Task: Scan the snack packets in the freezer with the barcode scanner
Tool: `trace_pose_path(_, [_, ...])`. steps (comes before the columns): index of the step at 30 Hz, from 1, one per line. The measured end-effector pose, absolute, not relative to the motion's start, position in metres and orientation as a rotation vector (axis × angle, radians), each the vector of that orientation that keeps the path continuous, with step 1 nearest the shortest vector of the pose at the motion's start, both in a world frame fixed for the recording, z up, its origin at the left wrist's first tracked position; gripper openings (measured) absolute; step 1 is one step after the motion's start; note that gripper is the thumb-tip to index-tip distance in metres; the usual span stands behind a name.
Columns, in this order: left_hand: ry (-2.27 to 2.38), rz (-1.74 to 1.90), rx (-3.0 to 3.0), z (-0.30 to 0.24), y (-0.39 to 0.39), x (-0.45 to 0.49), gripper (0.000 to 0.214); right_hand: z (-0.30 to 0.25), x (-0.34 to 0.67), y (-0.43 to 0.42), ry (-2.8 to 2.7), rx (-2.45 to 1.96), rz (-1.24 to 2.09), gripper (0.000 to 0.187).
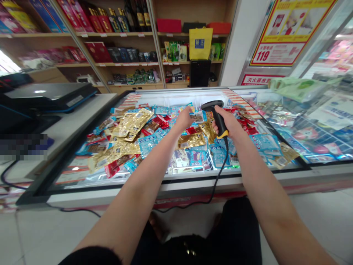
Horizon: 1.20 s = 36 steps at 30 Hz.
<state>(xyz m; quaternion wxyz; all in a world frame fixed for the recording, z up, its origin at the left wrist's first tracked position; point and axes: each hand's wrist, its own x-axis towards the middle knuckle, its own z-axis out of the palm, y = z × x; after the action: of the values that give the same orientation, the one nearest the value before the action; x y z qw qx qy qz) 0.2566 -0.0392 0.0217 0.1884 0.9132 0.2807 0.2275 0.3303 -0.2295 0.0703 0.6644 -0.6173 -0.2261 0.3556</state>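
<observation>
My right hand (228, 123) is closed round the handle of a black barcode scanner (215, 112) with a yellow band; its head points left. My left hand (184, 117) pinches a small blue and silver snack packet (197, 116) and holds it up just in front of the scanner's head. Both hands hover over the glass lid of a chest freezer (176, 178) covered with a heap of gold, blue and red snack packets (132, 136). The scanner's black cable (220, 173) hangs down over the freezer's front edge.
A checkout counter (82, 114) with a dark till device (46, 96) stands on the left. Wooden shelves (121, 48) of boxed goods and bottles line the back wall. A yellow bag (200, 43) sits on a shelf. Another glass lid (317, 121) lies to the right.
</observation>
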Motion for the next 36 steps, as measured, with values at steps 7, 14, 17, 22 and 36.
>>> trace_pose_path(7, [0.762, 0.821, 2.450, 0.035, -0.028, 0.222, 0.030, 0.073, 0.323, -0.226, -0.533, -1.372, 0.870, 0.036])
trace_pose_path(14, [0.829, 0.919, 2.412, 0.040, -0.011, 0.193, 0.027, 0.077, 0.300, -0.211, -0.611, -1.344, 0.937, 0.036])
trace_pose_path(17, [0.845, 0.926, 2.389, 0.037, -0.006, 0.187, 0.027, 0.074, 0.296, -0.207, -0.645, -1.338, 0.940, 0.036])
trace_pose_path(22, [0.852, 0.957, 2.365, 0.035, -0.006, 0.185, 0.025, 0.071, 0.295, -0.208, -0.624, -1.323, 0.965, 0.036])
trace_pose_path(36, [0.833, 0.982, 2.359, 0.031, -0.005, 0.186, 0.025, 0.070, 0.294, -0.213, -0.636, -1.296, 1.004, 0.037])
